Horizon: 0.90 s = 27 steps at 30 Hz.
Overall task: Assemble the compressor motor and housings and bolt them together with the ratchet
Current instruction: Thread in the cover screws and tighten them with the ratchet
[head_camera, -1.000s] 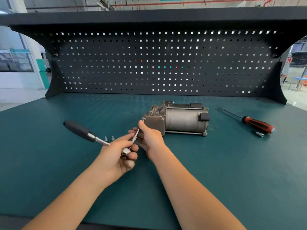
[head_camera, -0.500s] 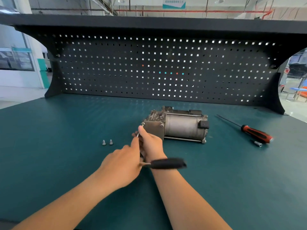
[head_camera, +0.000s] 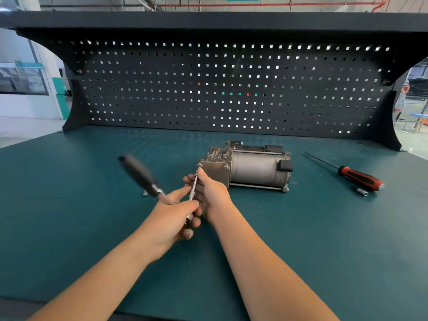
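Bolting step: left hand [head_camera: 172, 218] curls round the ratchet [head_camera: 141, 176] near its head, handle pointing to 10 o'clock. Right hand [head_camera: 212, 195] grips the extension bar [head_camera: 194, 186], seated on the bolt [head_camera: 199, 166] at the end housing's 11 o'clock corner. The compressor [head_camera: 254, 169] lies mid-way across the table [head_camera: 69, 205]. Next, probably, a handle swing with the bar kept square.

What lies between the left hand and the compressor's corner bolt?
The head view shows the extension bar of the ratchet running from the left hand to the bolt; the right hand holds it.
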Available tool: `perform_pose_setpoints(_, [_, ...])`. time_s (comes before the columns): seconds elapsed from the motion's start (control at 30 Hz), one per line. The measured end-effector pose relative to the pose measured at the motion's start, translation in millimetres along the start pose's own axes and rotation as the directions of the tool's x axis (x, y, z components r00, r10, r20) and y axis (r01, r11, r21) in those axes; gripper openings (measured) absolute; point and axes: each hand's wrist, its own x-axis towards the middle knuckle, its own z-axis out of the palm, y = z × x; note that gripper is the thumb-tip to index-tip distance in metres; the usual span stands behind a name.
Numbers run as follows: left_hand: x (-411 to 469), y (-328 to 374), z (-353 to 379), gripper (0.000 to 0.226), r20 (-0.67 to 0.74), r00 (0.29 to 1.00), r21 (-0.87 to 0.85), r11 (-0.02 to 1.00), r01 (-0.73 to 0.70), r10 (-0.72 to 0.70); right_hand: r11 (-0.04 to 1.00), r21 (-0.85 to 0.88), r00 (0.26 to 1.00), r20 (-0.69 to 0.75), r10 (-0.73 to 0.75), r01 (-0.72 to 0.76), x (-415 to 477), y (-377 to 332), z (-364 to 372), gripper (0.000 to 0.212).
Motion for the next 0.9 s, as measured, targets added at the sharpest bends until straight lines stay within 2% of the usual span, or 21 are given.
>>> perform_pose_setpoints(0.03, [1.5, 0.9, -2.0, 0.027, 0.004, 0.999, 0.266, 0.963, -0.053, 0.054, 1.0, -0.01, 1.0, -0.007, -0.001, 0.001, 0.3, 1.2, 1.4, 0.03])
perform_pose_setpoints(0.07, [1.7, 2.5, -4.6, 0.021, 0.015, 0.993, 0.515, 0.85, -0.107, 0.115, 1.0, -0.006, 1.0, -0.017, -0.007, 0.007, 0.8, 2.3, 3.2, 0.031])
perform_pose_setpoints(0.13, [3.0, 5.9, -8.8, 0.006, 0.05, 0.978, 0.829, 0.537, -0.154, 0.203, 1.0, 0.0, 0.999, -0.041, -0.024, 0.024, 2.1, 3.3, 6.3, 0.033])
perform_pose_setpoints(0.17, [4.0, 5.5, -9.2, 0.026, 0.07, 0.964, 0.933, 0.325, -0.153, 0.255, 0.999, -0.016, 0.999, -0.043, -0.029, 0.028, 2.3, 3.7, 6.9, 0.032])
perform_pose_setpoints(0.2, [4.8, 4.3, -7.8, 0.048, 0.091, 0.952, 0.989, 0.086, -0.121, 0.293, 0.999, -0.035, 0.998, -0.047, -0.033, 0.031, 2.3, 3.9, 7.2, 0.031])
perform_pose_setpoints(0.23, [6.4, 2.0, -5.2, 0.063, 0.134, 0.927, 0.989, -0.104, -0.104, 0.35, 0.998, -0.052, 0.998, -0.056, -0.04, 0.037, 1.8, 3.5, 6.2, 0.029])
perform_pose_setpoints(0.27, [5.8, 1.1, -1.6, 0.071, 0.164, 0.917, 0.97, -0.227, -0.083, 0.364, 0.998, -0.052, 0.997, -0.061, -0.045, 0.042, 0.7, 3.7, 5.1, 0.028])
perform_pose_setpoints(0.33, [8.3, 3.3, 0.9, 0.075, 0.189, 0.917, 0.938, -0.342, -0.062, 0.352, 0.998, -0.044, 0.998, -0.04, -0.049, 0.047, -0.6, 3.3, 3.5, 0.028])
perform_pose_setpoints(0.4, [10.9, 7.2, -3.5, 0.069, 0.2, 0.916, 0.943, -0.322, -0.084, 0.347, 0.997, -0.057, 0.999, -0.013, -0.046, 0.045, -2.3, 3.6, 3.7, 0.027])
perform_pose_setpoints(0.43, [12.5, 8.6, -5.9, 0.063, 0.184, 0.917, 0.97, -0.215, -0.111, 0.354, 0.998, -0.054, 0.999, -0.007, -0.043, 0.043, -2.1, 4.0, 3.8, 0.027])
perform_pose_setpoints(0.47, [13.9, 8.4, -7.7, 0.054, 0.163, 0.927, 0.986, -0.012, -0.169, 0.336, 0.999, -0.032, 0.999, -0.005, -0.036, 0.035, -1.5, 3.9, 3.3, 0.027])
perform_pose_setpoints(0.5, [13.7, 6.6, -9.4, 0.041, 0.148, 0.946, 0.934, 0.275, -0.23, 0.288, 1.0, -0.008, 1.0, -0.004, -0.029, 0.029, -1.3, 3.2, 2.6, 0.027])
perform_pose_setpoints(0.53, [11.1, 4.2, -9.9, 0.027, 0.135, 0.966, 0.784, 0.573, -0.239, 0.219, 1.0, 0.007, 1.0, -0.006, -0.029, 0.029, -1.4, 2.6, 1.9, 0.028])
perform_pose_setpoints(0.57, [8.4, 1.9, -8.8, 0.018, 0.105, 0.983, 0.533, 0.826, -0.183, 0.15, 1.0, 0.009, 1.0, -0.008, -0.029, 0.029, -1.9, 2.0, 1.2, 0.028])
perform_pose_setpoints(0.6, [6.2, 0.7, -7.7, 0.014, 0.072, 0.995, 0.233, 0.968, -0.089, 0.074, 1.0, 0.009, 1.0, -0.007, -0.025, 0.026, -2.6, 1.5, 0.9, 0.029])
perform_pose_setpoints(0.63, [4.0, 0.3, -6.5, 0.018, 0.039, 0.999, -0.07, 0.998, -0.002, 0.004, 1.0, 0.013, 1.0, -0.001, -0.017, 0.017, -3.4, 1.1, 0.5, 0.028])
perform_pose_setpoints(0.67, [1.6, 0.5, -5.4, 0.024, 0.014, 0.998, -0.335, 0.94, 0.069, -0.068, 1.0, 0.016, 1.0, 0.003, -0.009, 0.009, -4.0, 0.9, 0.2, 0.028])
perform_pose_setpoints(0.73, [-1.7, 2.5, -3.7, 0.029, -0.01, 0.983, -0.685, 0.717, 0.128, -0.185, 1.0, -0.008, 1.0, 0.007, -0.007, 0.007, -3.3, 0.8, 0.1, 0.027])
perform_pose_setpoints(0.77, [-3.8, 3.5, -3.0, 0.026, -0.022, 0.977, -0.775, 0.621, 0.118, -0.212, 1.0, -0.023, 1.0, 0.016, -0.007, 0.007, -3.3, 0.6, 0.1, 0.027])
perform_pose_setpoints(0.83, [-6.3, 4.0, 0.0, 0.02, -0.042, 0.974, -0.847, 0.525, 0.084, -0.224, 0.999, -0.039, 1.0, 0.029, -0.005, 0.006, -3.1, -0.7, -0.3, 0.028])
perform_pose_setpoints(0.9, [-7.6, 3.6, 4.9, 0.016, -0.014, 0.982, -0.834, 0.544, 0.092, -0.189, 0.999, -0.048, 1.0, 0.025, -0.01, 0.012, -2.3, -1.3, -0.8, 0.03])
